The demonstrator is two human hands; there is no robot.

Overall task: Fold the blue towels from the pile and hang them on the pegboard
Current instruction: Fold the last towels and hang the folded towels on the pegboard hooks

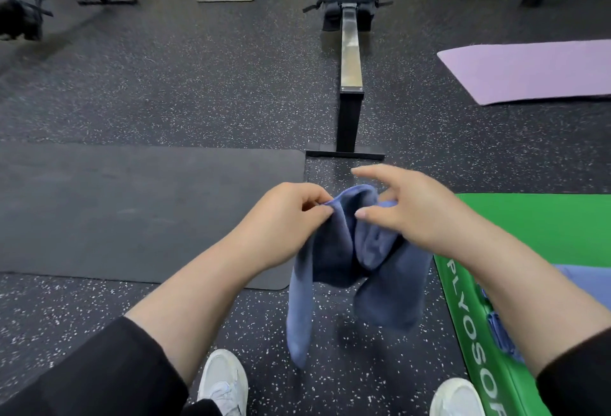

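We see open speckled floor (185,91) ahead of us; a rowing machine rail (349,85) (dead centre) and green box (529,237) at our right block passage.

Only readable bit: white letters "PLYOSOF" running down the side of the green padded box (476,333), below the right hand's fingers (373,214).

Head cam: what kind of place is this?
Most likely a gym: a rowing machine on speckled rubber flooring, exercise mats such as the purple mat, and a green plyo box.
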